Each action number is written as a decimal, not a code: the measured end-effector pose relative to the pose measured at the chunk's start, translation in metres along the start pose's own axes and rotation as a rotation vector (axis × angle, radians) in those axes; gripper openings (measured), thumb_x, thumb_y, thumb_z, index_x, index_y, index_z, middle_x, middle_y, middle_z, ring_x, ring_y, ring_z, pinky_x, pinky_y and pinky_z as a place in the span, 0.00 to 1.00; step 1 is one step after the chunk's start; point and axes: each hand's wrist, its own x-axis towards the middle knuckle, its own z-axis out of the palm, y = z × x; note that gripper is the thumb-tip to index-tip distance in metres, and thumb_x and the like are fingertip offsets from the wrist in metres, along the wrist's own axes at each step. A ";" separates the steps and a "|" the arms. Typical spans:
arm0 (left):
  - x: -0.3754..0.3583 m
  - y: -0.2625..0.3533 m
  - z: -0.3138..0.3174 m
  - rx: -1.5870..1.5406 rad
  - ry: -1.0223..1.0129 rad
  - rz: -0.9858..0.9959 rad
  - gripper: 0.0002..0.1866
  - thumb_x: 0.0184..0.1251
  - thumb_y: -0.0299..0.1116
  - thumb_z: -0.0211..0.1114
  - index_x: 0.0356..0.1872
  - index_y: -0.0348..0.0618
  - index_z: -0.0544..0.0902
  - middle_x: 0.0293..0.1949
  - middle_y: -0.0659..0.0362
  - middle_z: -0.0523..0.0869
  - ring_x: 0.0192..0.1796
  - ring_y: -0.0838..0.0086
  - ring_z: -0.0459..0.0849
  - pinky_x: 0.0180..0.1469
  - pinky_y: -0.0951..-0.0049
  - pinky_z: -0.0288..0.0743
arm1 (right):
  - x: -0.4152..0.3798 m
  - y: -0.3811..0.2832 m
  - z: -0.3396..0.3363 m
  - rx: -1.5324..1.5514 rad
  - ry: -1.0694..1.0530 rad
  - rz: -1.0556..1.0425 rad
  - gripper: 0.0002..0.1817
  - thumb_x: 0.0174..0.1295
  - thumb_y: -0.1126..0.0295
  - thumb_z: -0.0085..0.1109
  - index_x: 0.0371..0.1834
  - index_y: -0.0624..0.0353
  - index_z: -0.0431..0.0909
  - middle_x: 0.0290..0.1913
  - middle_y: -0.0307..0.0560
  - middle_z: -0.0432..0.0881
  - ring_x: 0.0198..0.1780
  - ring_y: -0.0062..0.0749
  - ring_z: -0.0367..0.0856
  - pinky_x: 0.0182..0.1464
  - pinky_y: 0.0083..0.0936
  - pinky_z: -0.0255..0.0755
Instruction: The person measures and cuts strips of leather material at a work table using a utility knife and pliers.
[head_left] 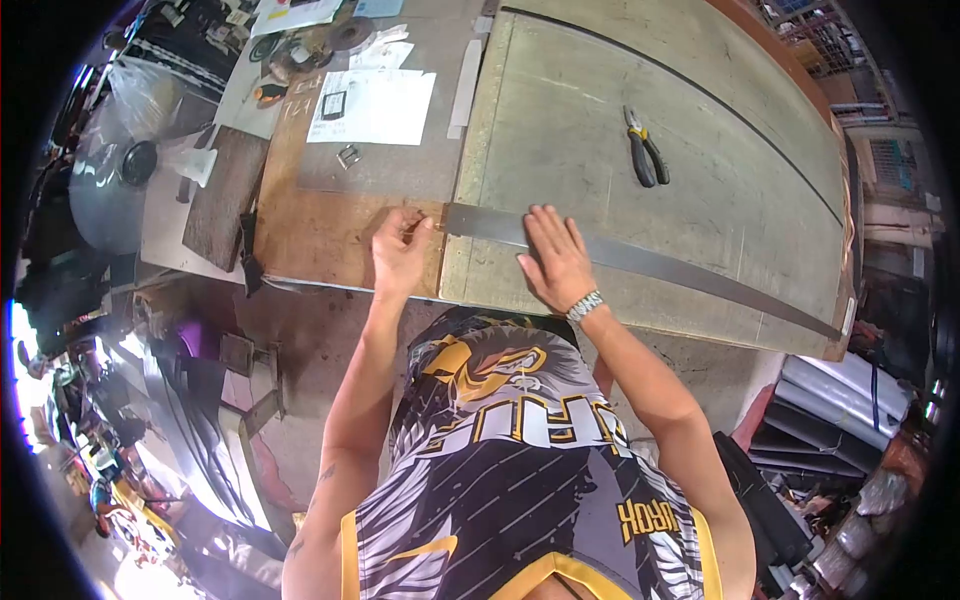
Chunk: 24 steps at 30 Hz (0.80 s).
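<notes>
White paper (395, 112) lies on the counter (325, 225) beyond a small metal buckle (347, 156). My left hand (402, 250) is just beside the near left end of the dark flat strip (660, 262), its fingers curled toward the thumb; I cannot tell whether that grip is closed on anything. The strip runs rightward over the counter's grey-green part. My right hand (556, 262) presses flat across it, grip open, fingers slightly apart, a watch (585, 305) on the wrist. Farther right, black-and-yellow pliers (644, 150) lie beyond the strip.
</notes>
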 end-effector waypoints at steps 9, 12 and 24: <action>-0.014 -0.004 0.021 -0.026 -0.017 -0.055 0.04 0.73 0.25 0.67 0.43 0.34 0.82 0.49 0.55 0.90 0.41 0.83 0.83 0.45 0.80 0.77 | 0.036 -0.014 0.008 0.080 0.125 -0.043 0.24 0.59 0.64 0.71 0.59 0.55 0.81 0.56 0.47 0.78 0.56 0.47 0.73 0.58 0.43 0.69; -0.014 -0.012 0.022 -0.100 -0.023 -0.064 0.04 0.74 0.24 0.65 0.42 0.33 0.81 0.52 0.52 0.90 0.42 0.81 0.83 0.46 0.79 0.78 | 0.038 -0.016 0.009 0.113 0.129 -0.035 0.23 0.58 0.66 0.72 0.58 0.56 0.82 0.54 0.46 0.78 0.54 0.47 0.73 0.56 0.42 0.68; -0.020 -0.011 0.031 -0.387 0.087 -0.117 0.05 0.76 0.24 0.63 0.42 0.31 0.80 0.50 0.49 0.90 0.42 0.79 0.83 0.47 0.77 0.79 | 0.046 -0.015 0.009 0.111 0.071 -0.020 0.28 0.54 0.68 0.74 0.60 0.57 0.80 0.55 0.48 0.77 0.55 0.47 0.73 0.55 0.42 0.68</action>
